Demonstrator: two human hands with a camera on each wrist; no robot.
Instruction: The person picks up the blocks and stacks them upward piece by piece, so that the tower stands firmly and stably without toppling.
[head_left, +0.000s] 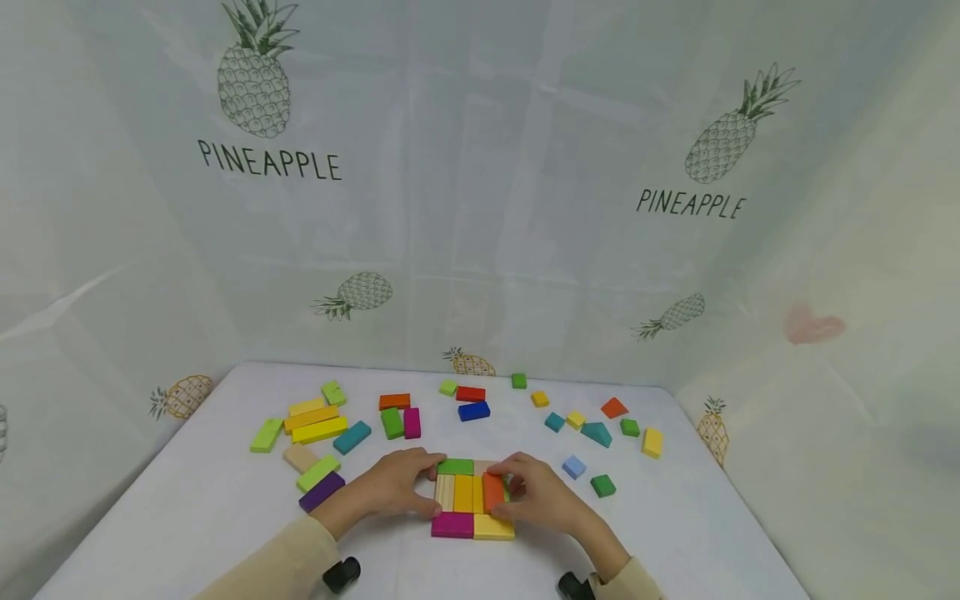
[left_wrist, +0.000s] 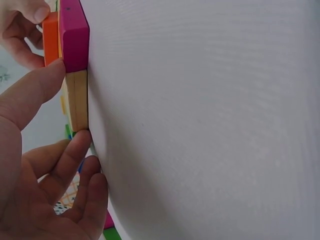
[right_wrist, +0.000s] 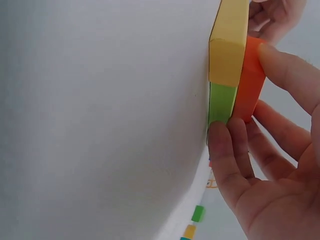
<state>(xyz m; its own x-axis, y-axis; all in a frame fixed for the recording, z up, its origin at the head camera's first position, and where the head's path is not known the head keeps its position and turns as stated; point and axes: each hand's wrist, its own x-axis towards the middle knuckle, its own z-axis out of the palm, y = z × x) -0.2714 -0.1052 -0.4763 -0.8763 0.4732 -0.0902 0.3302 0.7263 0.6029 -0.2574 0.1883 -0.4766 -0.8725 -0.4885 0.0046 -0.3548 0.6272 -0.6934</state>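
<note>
Beige sleeves (head_left: 273,562) are seen nearest. Beyond them a flat block layout (head_left: 463,494) is laid on the white surface (head_left: 420,575). Its left edge is touched by the left grip (head_left: 396,483), fingers relaxed; over its right side an orange block (head_left: 492,493) is pinched by the right grip (head_left: 538,496). Farther off, loose blocks (head_left: 474,411) are scattered before a pineapple-printed backdrop (head_left: 480,233).

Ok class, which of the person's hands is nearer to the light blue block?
Right. The right hand is just left of the light blue block; the left hand is farther left, across the block layout.
</note>
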